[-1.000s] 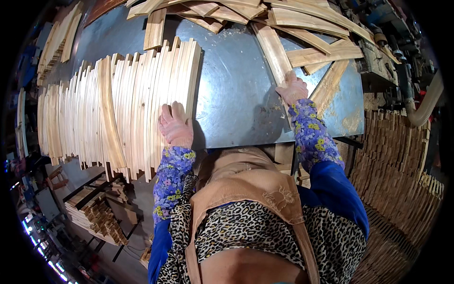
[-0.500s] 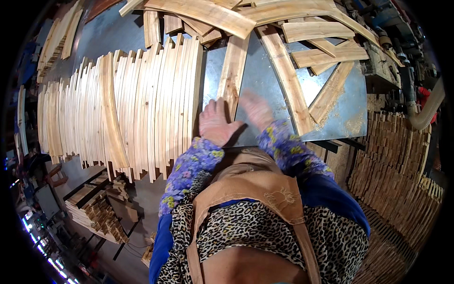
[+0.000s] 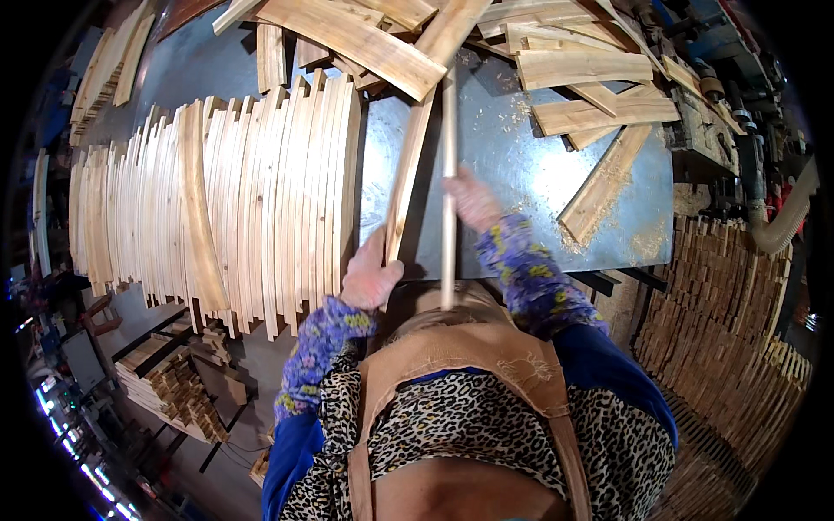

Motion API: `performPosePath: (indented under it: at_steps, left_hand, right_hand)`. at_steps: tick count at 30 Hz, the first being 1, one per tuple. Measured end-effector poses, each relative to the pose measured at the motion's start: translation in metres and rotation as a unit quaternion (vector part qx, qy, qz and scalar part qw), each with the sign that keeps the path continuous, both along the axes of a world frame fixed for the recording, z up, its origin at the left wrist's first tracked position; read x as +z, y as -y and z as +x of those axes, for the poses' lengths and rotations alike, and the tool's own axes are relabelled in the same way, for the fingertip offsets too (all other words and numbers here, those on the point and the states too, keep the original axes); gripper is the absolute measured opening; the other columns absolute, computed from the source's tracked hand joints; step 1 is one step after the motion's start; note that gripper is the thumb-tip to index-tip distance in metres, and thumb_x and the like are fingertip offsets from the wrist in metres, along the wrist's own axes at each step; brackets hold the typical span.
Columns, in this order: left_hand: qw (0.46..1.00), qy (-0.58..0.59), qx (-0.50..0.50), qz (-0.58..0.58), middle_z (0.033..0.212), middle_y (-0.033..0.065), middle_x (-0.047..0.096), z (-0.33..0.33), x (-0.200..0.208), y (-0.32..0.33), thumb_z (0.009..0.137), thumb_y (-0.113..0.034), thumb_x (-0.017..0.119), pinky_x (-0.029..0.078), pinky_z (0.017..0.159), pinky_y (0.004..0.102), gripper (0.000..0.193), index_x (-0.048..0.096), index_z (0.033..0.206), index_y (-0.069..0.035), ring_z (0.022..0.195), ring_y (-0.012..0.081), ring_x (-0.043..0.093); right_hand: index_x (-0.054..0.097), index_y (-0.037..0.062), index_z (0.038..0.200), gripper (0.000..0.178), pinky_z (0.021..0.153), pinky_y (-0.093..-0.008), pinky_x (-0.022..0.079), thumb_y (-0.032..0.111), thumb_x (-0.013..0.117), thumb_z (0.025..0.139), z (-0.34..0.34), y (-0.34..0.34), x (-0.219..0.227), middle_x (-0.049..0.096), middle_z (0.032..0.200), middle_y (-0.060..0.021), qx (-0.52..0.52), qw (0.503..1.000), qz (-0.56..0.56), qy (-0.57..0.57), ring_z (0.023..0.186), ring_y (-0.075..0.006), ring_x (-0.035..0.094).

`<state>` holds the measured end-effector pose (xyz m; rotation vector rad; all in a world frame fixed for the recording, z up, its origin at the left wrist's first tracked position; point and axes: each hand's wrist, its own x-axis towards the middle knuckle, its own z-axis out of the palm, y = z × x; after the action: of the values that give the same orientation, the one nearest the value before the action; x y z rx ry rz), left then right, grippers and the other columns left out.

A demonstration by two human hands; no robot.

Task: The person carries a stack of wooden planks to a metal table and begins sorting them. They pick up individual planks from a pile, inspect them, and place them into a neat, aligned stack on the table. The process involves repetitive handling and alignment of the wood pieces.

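Two hands [image 3: 372, 276] [image 3: 473, 198], two wooden slats [image 3: 408, 165] [image 3: 448, 200]

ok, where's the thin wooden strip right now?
Head view, centre: the thin strip stands on edge in the right hand, just right of the curved slat in the left hand.

A long row of thin curved wooden slats [image 3: 234, 200] lies side by side on the left of the grey metal counter [image 3: 521, 182]. Rough offcut boards [image 3: 599, 65] are heaped across its far edge, with sawdust [image 3: 630, 239] scattered near them. Stacked small wooden blocks [image 3: 721, 295] stand at the right, beside a pale hose [image 3: 786, 217].
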<state>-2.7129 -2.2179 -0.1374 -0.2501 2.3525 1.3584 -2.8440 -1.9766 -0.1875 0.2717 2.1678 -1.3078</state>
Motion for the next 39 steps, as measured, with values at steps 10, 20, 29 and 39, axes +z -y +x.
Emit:
performPosePath:
  at_steps: [10,20,29,39]
  left_hand:
    - [0.897,-0.161,-0.084,-0.403,0.154,0.0220,0.047,0.013,-0.002,-0.002,0.077,-0.026,0.084,0.026,0.126,0.0620,0.089,0.047,0.156,-0.008,0.146,0.0424,0.041]
    - [0.902,-0.206,-0.067,-0.372,0.152,0.0189,0.051,0.025,-0.020,0.002,0.075,-0.018,0.082,0.026,0.121,0.0714,0.085,0.048,0.152,-0.004,0.144,0.0435,0.044]
    - [0.920,-0.196,-0.074,-0.332,0.143,0.0190,0.061,0.030,-0.025,0.001,0.082,-0.015,0.077,0.023,0.122,0.0773,0.074,0.049,0.150,-0.003,0.140,0.0437,0.053]
    - [0.927,-0.203,-0.061,-0.308,0.140,0.0170,0.064,0.038,-0.005,0.003,0.088,-0.016,0.074,0.021,0.125,0.0739,0.066,0.051,0.148,-0.003,0.141,0.0419,0.055]
  right_hand:
    - [0.050,-0.0033,0.157,0.072,0.123,-0.0411,0.039,0.048,0.058,0.107,-0.116,0.028,-0.008,0.057,0.157,-0.0242,-0.180,0.962,-0.102,-0.181,0.148,-0.0354,0.052]
    - [0.073,-0.0029,0.116,0.058,0.075,-0.0427,0.058,0.050,0.077,0.093,-0.274,0.010,0.035,0.077,0.093,-0.0171,-0.113,0.960,0.075,-0.244,0.085,-0.0285,0.076]
    - [0.041,0.0091,0.158,0.084,0.115,-0.0542,0.048,0.048,0.074,0.091,-0.198,0.114,0.121,0.049,0.161,-0.0228,0.238,0.884,0.325,-0.237,0.138,-0.0410,0.058]
    - [0.040,0.0121,0.162,0.093,0.093,-0.0522,0.058,0.026,0.076,0.077,-0.217,0.129,0.139,0.068,0.132,-0.0277,0.390,0.780,0.408,-0.271,0.120,-0.0436,0.068]
